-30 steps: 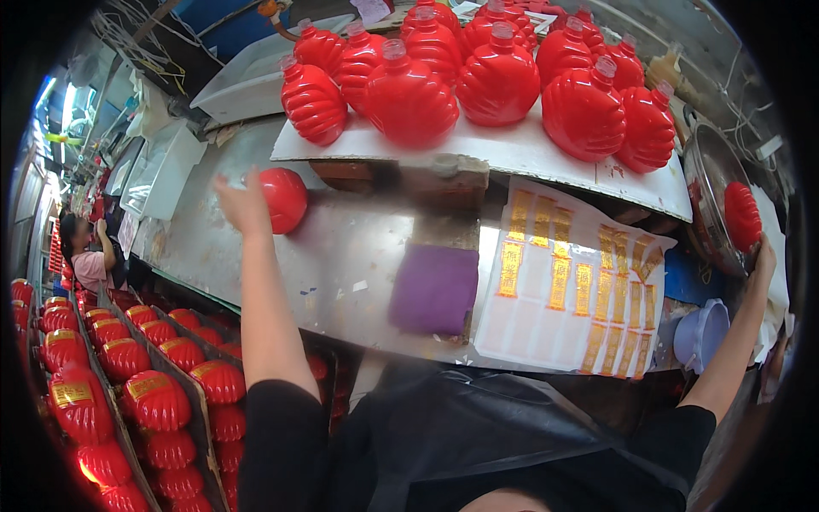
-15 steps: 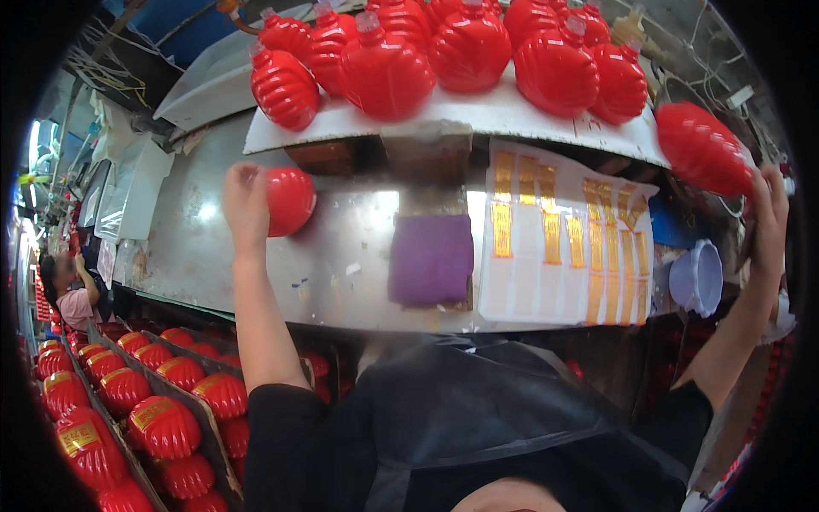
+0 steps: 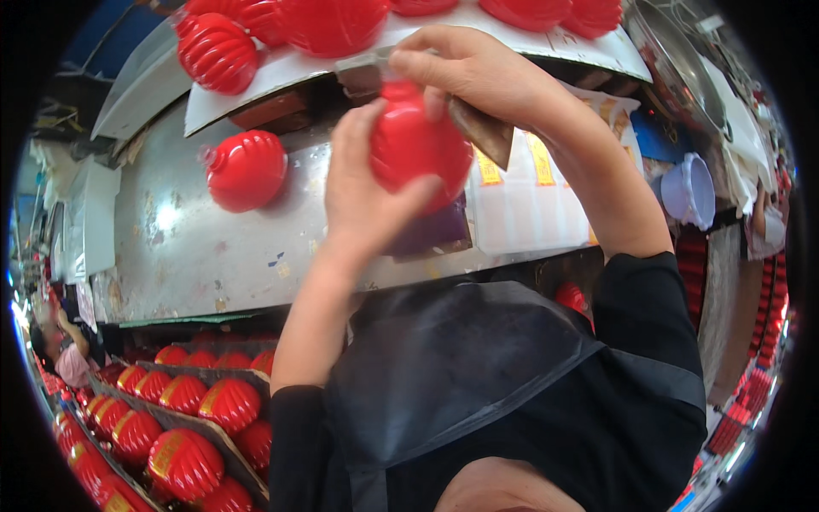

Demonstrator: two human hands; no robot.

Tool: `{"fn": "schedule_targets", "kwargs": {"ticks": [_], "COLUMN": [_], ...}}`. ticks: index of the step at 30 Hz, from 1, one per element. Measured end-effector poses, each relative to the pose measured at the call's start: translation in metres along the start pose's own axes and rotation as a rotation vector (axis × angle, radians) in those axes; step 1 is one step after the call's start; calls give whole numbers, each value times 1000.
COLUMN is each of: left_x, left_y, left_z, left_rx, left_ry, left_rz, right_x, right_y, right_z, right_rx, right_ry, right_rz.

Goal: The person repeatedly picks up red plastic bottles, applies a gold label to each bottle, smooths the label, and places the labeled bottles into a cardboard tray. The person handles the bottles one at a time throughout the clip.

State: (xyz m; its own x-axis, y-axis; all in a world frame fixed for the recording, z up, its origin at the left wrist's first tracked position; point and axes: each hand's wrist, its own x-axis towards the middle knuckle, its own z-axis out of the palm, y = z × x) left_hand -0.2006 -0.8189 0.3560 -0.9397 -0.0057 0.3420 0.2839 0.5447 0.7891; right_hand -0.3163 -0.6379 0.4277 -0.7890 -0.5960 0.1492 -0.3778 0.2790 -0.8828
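A red, round plastic shell [image 3: 422, 149] is held over the purple pad [image 3: 426, 235], its outline smeared by motion. My left hand [image 3: 363, 183] cups its left side, with fingers and thumb wrapped round it. At the top of the shell, by its neck, my right hand [image 3: 456, 72] grips with bent fingers. A brown flat piece with a pointed corner [image 3: 485, 135] shows below my right hand; whether the hand holds it I cannot make out. Another red shell [image 3: 246, 171] with a clear neck lies on the metal table [image 3: 179, 247], left of my hands.
A white sheet with gold labels [image 3: 520, 213] lies right of the pad, partly behind my right forearm. Several red shells stand on the white shelf [image 3: 589, 55]. Right of the table is a lilac bucket [image 3: 689, 192]. Lower left, boxes [image 3: 205, 384] hold gold-labelled shells. A person [image 3: 72, 358] is far left.
My left hand has released one red shell on the table and moved right. My right hand has come in from the far right with another, which both hands now hold. The view has shifted.
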Motion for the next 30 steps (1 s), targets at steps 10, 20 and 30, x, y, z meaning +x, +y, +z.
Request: {"fn": "schedule_targets", "kwargs": {"ticks": [10, 20, 30], "left_x": [13, 4, -15], "left_y": [-26, -20, -30], "left_z": [10, 8, 11], "left_rx": [-750, -800, -491], "left_ry": [38, 22, -37], "left_rz": [-399, -434, -283], "right_x": [-161, -247, -271], "right_y": [99, 78, 93], "right_z": [23, 43, 37], "right_rx": [-797, -984, -995], "right_ry": [-11, -242, 92], "right_rz": [99, 184, -228]}}
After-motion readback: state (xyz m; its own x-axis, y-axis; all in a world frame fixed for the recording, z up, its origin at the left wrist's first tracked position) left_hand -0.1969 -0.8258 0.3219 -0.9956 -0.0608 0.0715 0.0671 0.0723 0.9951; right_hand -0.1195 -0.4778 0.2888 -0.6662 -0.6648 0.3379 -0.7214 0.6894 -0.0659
